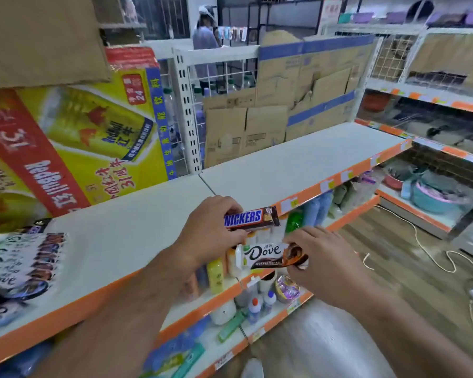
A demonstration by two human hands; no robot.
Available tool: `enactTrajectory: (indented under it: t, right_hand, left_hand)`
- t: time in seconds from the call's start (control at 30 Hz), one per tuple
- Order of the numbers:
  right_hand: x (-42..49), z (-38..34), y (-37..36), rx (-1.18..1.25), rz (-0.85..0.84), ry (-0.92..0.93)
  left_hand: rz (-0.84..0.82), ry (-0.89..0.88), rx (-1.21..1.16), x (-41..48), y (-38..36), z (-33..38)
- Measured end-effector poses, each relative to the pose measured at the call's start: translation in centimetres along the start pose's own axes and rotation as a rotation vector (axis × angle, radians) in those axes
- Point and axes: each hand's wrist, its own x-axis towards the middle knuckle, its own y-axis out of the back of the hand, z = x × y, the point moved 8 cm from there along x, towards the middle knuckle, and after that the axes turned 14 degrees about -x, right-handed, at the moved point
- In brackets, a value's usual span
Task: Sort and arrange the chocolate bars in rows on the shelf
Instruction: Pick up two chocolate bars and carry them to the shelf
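Observation:
My left hand [210, 230] grips a brown Snickers bar [253, 218] by its left end, level, just over the front edge of the white shelf [137, 227]. Below it, my right hand [321, 261] pinches the right end of a white and brown Dove bar [268, 255], held in front of the shelf's orange lip. At the shelf's left end lies a row of Dove bars [8, 271], overlapping one another, with a row of dark bars [48, 257] beside them.
A yellow and red Red Bull carton [74, 143] stands at the back left of the shelf, under a brown box [41, 39]. Flattened cardboard [284, 105] leans behind. Lower shelves hold bottles [216, 274]. A person [205, 36] stands far back. Cables cross the floor at right.

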Motion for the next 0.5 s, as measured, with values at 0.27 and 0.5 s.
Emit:
enactTrajectory:
  t: [0.27,0.5]
  right_hand:
    - [6.3,12.9,-2.5,-0.059,-0.004,-0.134]
    - [11.0,22.4,-4.0,-0.079,0.012,-0.231]
  left_hand:
    - [-0.075,-0.099,-0.156,14.6,-8.8,1.7]
    - [-0.117,-0.176,-0.225,24.8,-14.5,3.4]
